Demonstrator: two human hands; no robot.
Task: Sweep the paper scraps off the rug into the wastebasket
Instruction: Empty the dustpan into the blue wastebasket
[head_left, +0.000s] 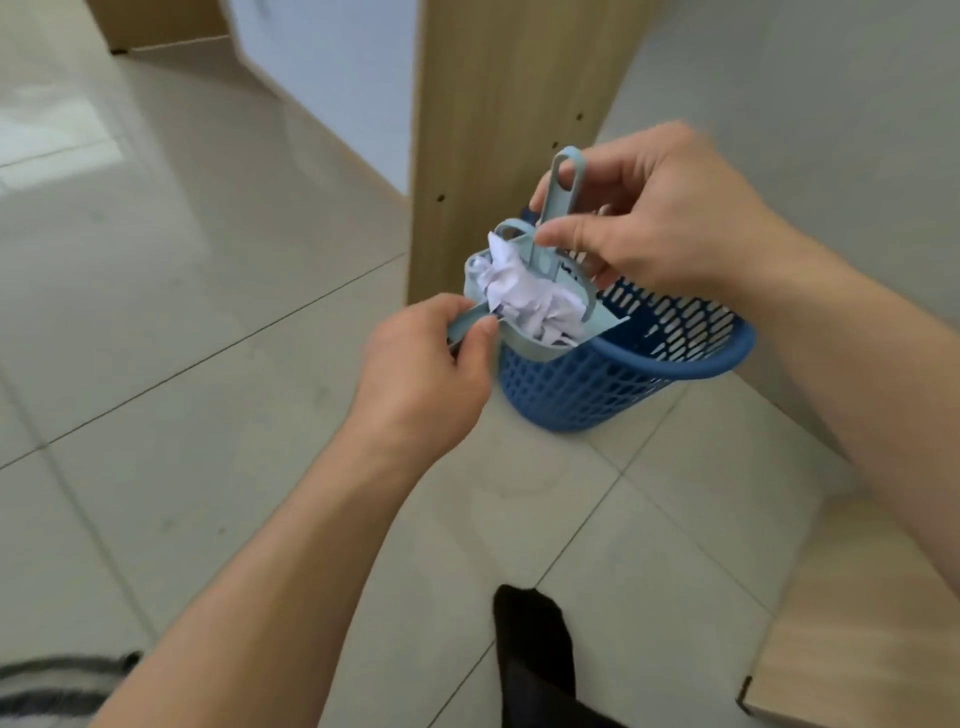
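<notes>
A blue perforated wastebasket (613, 384) stands on the tiled floor against a wooden panel. Over its near-left rim hangs a pale blue dustpan (524, 345), tilted toward the basket and filled with crumpled white paper scraps (530, 301). My left hand (421, 384) grips the dustpan's handle from the left. My right hand (644, 228) is above the basket, pinching the light blue handle of a small brush (563, 182); the brush head is hidden behind the scraps. A striped grey edge of the rug (57, 680) shows at the bottom left corner.
An upright wooden panel (498, 130) rises just behind the basket, with a pale wall to its right. A low wooden board (872, 623) lies at the bottom right. A dark sock-clad foot (535, 654) rests on the tiles below the basket. Open tiled floor (182, 312) spreads left.
</notes>
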